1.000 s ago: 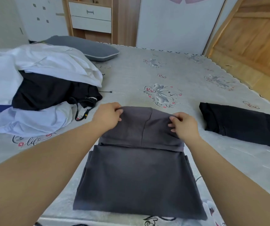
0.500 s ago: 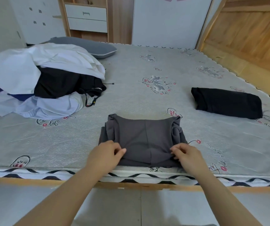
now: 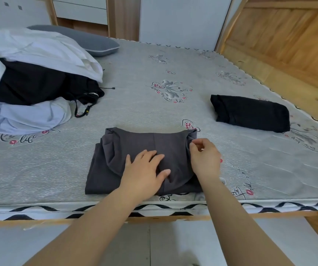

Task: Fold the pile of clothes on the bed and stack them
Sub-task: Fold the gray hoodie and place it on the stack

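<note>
While the head view looks down across the bed (image 3: 154, 112), findings are as follows.

Head view, grey garment: the folded dark grey garment (image 3: 116, 162) lies flat near the 6 o'clock edge of the mattress.

Head view, left hand: the left hand (image 3: 144, 171) rests palm-down on the garment's middle, fingers straight and spread; grip wide, nothing enclosed.

Head view, right hand: the right hand (image 3: 205, 160) sits at the garment's 3 o'clock side, fingers curled with the tips drawn together at the upper corner; whether cloth is actually pinched cannot be told.

Head view, pile: the unfolded pile of clothes (image 3: 35, 79), white, black and pale blue, lies at 10 o'clock, well apart from the grey garment.

Head view, folded black garment: a folded black garment (image 3: 250, 114) lies at 2 o'clock, alone.

Head view, pillow: a grey pillow (image 3: 89, 41) lies at 11 o'clock behind the pile.
</note>
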